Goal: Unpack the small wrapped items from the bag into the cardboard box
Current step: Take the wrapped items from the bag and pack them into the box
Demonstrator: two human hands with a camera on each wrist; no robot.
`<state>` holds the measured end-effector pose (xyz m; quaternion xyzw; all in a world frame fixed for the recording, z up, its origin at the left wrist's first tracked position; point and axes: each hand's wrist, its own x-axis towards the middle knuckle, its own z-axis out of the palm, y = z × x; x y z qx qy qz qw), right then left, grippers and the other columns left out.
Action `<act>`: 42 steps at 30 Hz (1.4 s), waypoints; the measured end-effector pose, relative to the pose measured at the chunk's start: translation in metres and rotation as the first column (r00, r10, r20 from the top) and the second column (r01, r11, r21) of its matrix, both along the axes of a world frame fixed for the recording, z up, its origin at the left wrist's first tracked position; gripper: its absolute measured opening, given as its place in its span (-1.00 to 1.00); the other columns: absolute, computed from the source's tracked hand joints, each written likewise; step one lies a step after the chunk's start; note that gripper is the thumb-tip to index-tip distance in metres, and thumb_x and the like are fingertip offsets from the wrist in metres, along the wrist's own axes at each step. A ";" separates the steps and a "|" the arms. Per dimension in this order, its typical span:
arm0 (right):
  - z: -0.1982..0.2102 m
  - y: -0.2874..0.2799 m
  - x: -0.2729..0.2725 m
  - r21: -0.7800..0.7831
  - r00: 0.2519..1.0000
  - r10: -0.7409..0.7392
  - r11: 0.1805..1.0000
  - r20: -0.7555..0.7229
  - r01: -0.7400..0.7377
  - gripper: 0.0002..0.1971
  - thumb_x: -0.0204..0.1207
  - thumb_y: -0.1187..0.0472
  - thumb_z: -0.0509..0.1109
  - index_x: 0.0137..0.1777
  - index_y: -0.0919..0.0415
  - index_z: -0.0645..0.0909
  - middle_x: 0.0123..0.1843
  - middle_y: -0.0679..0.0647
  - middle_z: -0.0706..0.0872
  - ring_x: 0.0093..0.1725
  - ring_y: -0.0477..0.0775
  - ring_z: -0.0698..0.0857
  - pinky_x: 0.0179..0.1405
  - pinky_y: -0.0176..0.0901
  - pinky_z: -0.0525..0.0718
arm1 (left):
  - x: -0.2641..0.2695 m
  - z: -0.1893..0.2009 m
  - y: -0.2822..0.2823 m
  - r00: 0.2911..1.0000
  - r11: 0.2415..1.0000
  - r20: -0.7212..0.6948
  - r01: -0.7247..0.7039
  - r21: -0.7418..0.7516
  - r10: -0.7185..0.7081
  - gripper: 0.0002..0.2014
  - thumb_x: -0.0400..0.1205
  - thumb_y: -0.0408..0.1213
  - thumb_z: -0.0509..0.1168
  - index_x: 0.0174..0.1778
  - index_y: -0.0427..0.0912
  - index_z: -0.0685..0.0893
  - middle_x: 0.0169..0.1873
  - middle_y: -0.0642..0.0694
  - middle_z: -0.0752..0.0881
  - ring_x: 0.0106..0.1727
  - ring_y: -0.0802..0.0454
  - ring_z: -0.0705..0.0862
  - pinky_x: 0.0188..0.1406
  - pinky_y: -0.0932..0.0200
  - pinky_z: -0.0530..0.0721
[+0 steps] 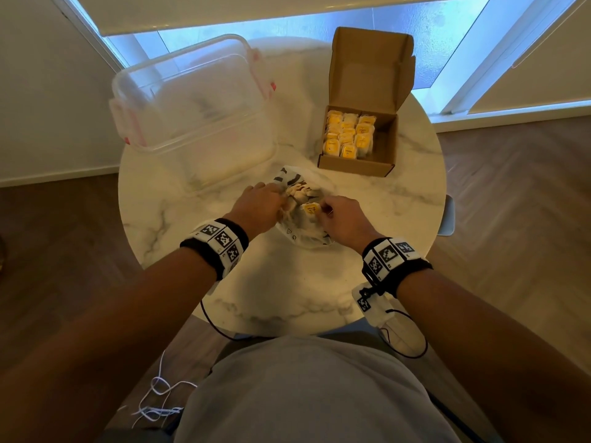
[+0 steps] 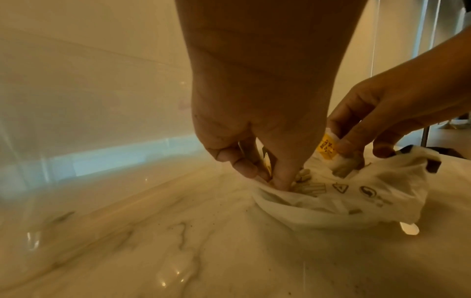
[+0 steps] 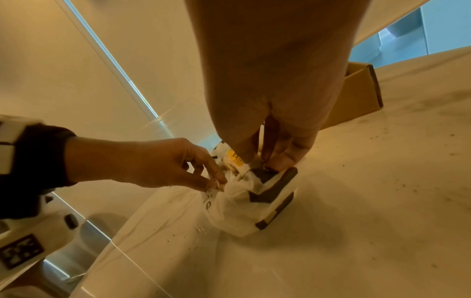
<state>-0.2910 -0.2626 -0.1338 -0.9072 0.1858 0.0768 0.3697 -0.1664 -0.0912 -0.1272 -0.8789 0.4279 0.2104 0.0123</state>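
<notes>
A crumpled white plastic bag [image 1: 307, 235] lies mid-table with several small wrapped items [image 1: 300, 191] showing in its mouth. My left hand [image 1: 278, 195] pinches the bag's left rim [image 2: 270, 188], and the right wrist view shows thumb and finger closed on that edge. My right hand [image 1: 323, 208] pinches one wrapped item with a yellow label [image 1: 311, 208] just above the bag's mouth; the same item [image 2: 327, 148] shows in the left wrist view. The open cardboard box [image 1: 388, 145] stands at the back right, its left part filled with rows of yellow-labelled items [image 1: 348, 135].
A large clear plastic container [image 1: 192, 100] with pink clips stands at the back left of the round marble table [image 1: 287, 282]. Bare tabletop lies between bag and box. Cables hang from both wristbands over the near table edge. The floor is wood.
</notes>
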 end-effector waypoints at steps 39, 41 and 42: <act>0.014 -0.020 0.010 0.154 0.991 0.073 0.984 0.109 -0.090 -0.85 0.64 0.15 0.42 0.12 0.09 0.79 0.05 0.02 0.77 0.00 -0.04 0.66 0.00 -0.28 0.60 | -0.003 0.032 -0.015 0.943 0.820 -0.328 -0.231 -0.523 0.056 -0.78 0.65 -0.15 0.43 0.19 -0.09 0.80 -0.06 0.01 0.76 -0.07 0.16 0.68 -0.02 0.37 0.61; 0.017 -0.021 0.010 0.160 0.991 0.072 0.983 0.113 -0.090 -0.84 0.60 0.19 0.43 0.12 0.08 0.78 0.06 0.01 0.75 0.01 -0.06 0.65 -0.04 -0.39 0.56 | -0.003 0.032 -0.019 0.951 0.819 -0.297 -0.235 -0.523 0.083 -0.80 0.66 -0.15 0.42 0.15 -0.10 0.81 -0.07 0.01 0.75 -0.07 0.14 0.67 -0.04 0.40 0.58; 0.019 -0.021 0.010 0.153 0.991 0.072 0.984 0.115 -0.089 -0.85 0.58 0.18 0.45 0.11 0.08 0.77 0.06 0.02 0.73 0.00 -0.05 0.65 -0.04 -0.35 0.58 | -0.002 0.033 -0.021 0.955 0.818 -0.283 -0.235 -0.525 0.092 -0.81 0.66 -0.16 0.41 0.14 -0.09 0.81 -0.09 0.01 0.74 -0.07 0.14 0.66 -0.05 0.39 0.57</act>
